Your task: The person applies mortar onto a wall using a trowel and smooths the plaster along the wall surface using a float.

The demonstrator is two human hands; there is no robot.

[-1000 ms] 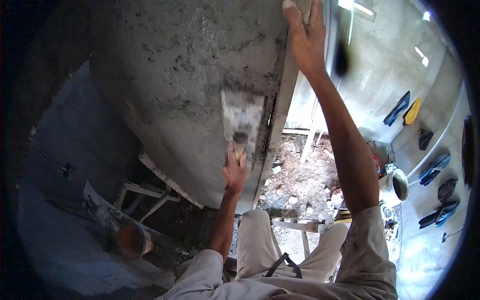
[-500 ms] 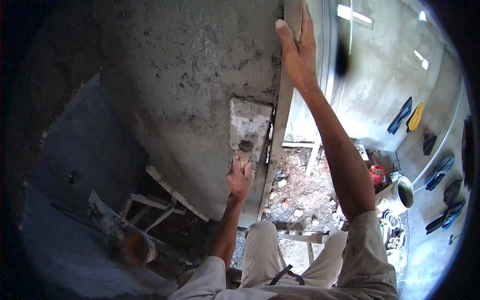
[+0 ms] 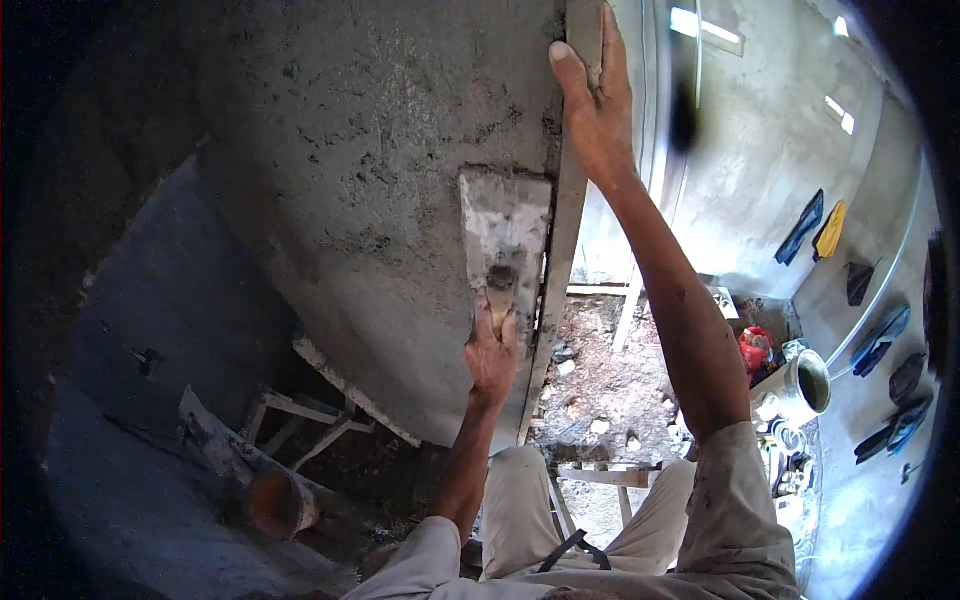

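My left hand (image 3: 490, 358) is closed round the handle of a plastering float (image 3: 506, 215), a pale rectangular board smeared with mortar. The float's face lies against the wet grey plaster (image 3: 390, 210) of the wall, close to its right-hand edge. Higher up, my right hand (image 3: 602, 125) grips a long wooden batten (image 3: 566, 225) that runs along that edge. The thumb is on the plaster side and the fingers reach round the far side. Rough pits and streaks mark the plaster above and left of the float.
At the lower left stand an orange-brown bucket (image 3: 282, 503) and a wooden frame (image 3: 300, 410). Rubble covers the floor (image 3: 595, 385) on the right. A pale bucket (image 3: 800, 388) and a red item (image 3: 755, 348) are there too. Clothes (image 3: 800, 228) hang on the right wall.
The float has slid a short way up the wall and slightly to the right, with my left hand on it. My right hand stays in place on the batten.
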